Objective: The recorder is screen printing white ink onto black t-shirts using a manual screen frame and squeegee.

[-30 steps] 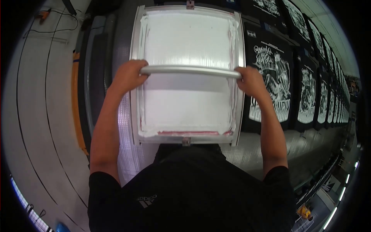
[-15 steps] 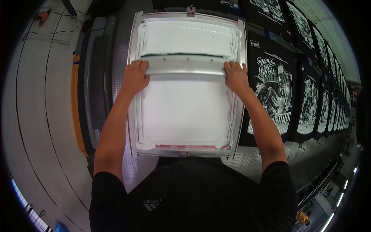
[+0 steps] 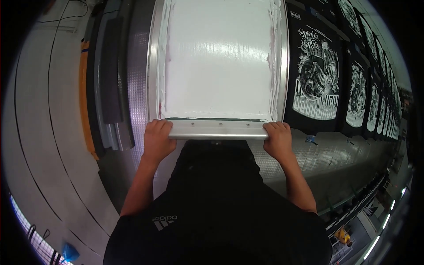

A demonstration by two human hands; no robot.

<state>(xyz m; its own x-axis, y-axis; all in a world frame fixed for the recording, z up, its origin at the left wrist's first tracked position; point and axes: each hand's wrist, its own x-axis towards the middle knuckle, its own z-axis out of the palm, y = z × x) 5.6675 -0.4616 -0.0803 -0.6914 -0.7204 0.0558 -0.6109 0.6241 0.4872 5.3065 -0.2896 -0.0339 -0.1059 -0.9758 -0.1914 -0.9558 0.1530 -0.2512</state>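
Observation:
Both my hands grip a wide metal-handled squeegee (image 3: 220, 130) by its two ends. My left hand (image 3: 160, 135) wraps its left end, and my right hand (image 3: 279, 138) wraps the right one. The squeegee lies across the near end of a screen printing frame (image 3: 152, 62), close to my body. White ink (image 3: 218, 66) coats the mesh beyond it, thicker along the sides. A thin dark green strip, apparently the blade, shows at the squeegee's far edge; its contact with the mesh is hidden. The frame's far end is out of view.
To the right, black shirts (image 3: 316, 75) with white prints lie in rows. Left of the frame are long dark rolls or bars (image 3: 114, 75) and an orange-yellow strip (image 3: 86, 101). A person in yellow (image 3: 342, 236) appears far off at lower right. A blue bag-like thing (image 3: 70, 252) sits at lower left.
Both hands have drawn the squeegee from the upper part of the screen to its near end. My arms are bent closer to my body, and the view has shifted so the frame's far end is lost.

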